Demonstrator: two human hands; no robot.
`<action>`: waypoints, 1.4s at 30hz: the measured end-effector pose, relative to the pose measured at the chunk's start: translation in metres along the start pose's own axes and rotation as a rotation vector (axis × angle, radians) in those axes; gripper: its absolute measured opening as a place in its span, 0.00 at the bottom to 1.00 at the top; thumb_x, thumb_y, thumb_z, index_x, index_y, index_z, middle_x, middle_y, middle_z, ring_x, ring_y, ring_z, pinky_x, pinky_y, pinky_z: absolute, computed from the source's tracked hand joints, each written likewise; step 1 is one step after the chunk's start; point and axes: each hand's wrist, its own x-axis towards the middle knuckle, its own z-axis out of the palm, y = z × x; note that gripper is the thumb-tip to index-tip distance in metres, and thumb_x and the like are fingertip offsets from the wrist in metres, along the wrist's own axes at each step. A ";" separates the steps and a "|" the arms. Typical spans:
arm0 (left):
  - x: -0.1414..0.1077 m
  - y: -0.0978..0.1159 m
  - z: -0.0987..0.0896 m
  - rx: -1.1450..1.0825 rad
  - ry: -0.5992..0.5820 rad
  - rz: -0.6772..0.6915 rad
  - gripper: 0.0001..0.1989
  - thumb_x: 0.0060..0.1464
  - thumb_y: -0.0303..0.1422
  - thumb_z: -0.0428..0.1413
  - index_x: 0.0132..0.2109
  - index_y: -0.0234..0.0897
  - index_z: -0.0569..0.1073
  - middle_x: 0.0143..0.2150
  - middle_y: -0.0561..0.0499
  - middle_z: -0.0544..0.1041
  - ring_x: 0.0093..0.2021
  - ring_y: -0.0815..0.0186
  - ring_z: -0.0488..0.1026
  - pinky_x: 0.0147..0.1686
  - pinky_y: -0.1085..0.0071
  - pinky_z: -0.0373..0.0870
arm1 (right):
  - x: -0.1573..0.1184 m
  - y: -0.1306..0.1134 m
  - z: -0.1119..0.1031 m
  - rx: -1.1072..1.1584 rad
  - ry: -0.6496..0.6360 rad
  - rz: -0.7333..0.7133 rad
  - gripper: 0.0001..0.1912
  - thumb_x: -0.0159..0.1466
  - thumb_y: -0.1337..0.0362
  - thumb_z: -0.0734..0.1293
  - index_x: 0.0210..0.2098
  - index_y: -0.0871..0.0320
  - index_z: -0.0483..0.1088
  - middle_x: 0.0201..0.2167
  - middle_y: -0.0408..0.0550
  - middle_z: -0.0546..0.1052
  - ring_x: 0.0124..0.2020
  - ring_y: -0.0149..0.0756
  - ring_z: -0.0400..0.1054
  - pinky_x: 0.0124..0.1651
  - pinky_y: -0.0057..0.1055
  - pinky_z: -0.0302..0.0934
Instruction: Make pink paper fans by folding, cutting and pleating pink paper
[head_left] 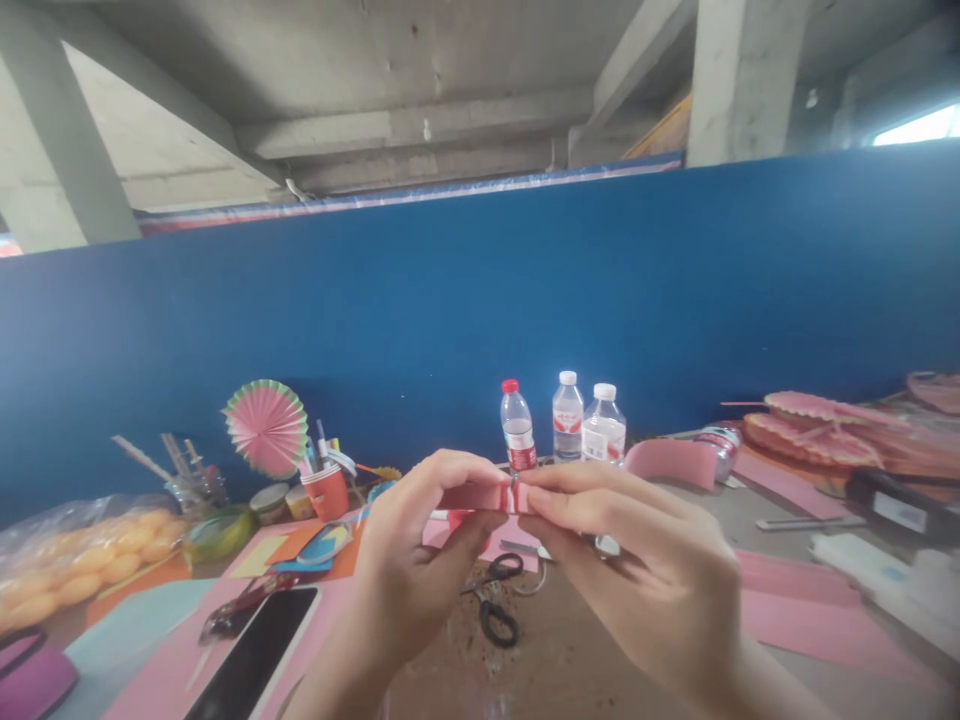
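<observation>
Blue partition (pixel 525 300) behind a cluttered worktop (pixel 570 650). Pink paper sheets (pixel 795 610) lie right; a phone (pixel 255 655) and scissors (pixel 495 600) lie near; three bottles (pixel 568 420) stand at the back beside a paper fan (pixel 265 427). Above the worktop, at centre, the left hand (pixel 409 560) and right hand (pixel 637 570) each pinch one end of a folded pink strip (pixel 480 497) between thumb and fingertips. Judged light, thin, easily creased and torn; best held at the pleated ends, pressed flat.
</observation>
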 end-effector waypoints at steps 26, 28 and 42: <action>0.004 0.002 0.002 0.018 0.016 -0.097 0.06 0.51 0.25 0.59 0.36 0.42 0.77 0.33 0.51 0.78 0.32 0.66 0.73 0.31 0.72 0.71 | 0.003 0.007 0.000 0.142 -0.160 0.236 0.11 0.60 0.72 0.67 0.37 0.51 0.77 0.37 0.43 0.79 0.34 0.32 0.74 0.33 0.27 0.71; 0.005 0.001 0.002 -0.009 0.008 -0.119 0.06 0.50 0.25 0.60 0.35 0.42 0.77 0.33 0.52 0.78 0.32 0.66 0.73 0.31 0.72 0.71 | 0.003 0.009 -0.002 0.197 -0.230 0.315 0.13 0.61 0.71 0.66 0.40 0.48 0.77 0.38 0.42 0.79 0.34 0.33 0.74 0.32 0.27 0.71; 0.007 -0.006 0.000 -0.053 -0.026 -0.395 0.07 0.48 0.31 0.63 0.37 0.42 0.79 0.35 0.52 0.80 0.36 0.64 0.76 0.37 0.69 0.72 | 0.004 0.019 -0.004 0.300 -0.334 0.568 0.15 0.58 0.70 0.67 0.42 0.48 0.76 0.40 0.45 0.79 0.40 0.40 0.74 0.32 0.29 0.73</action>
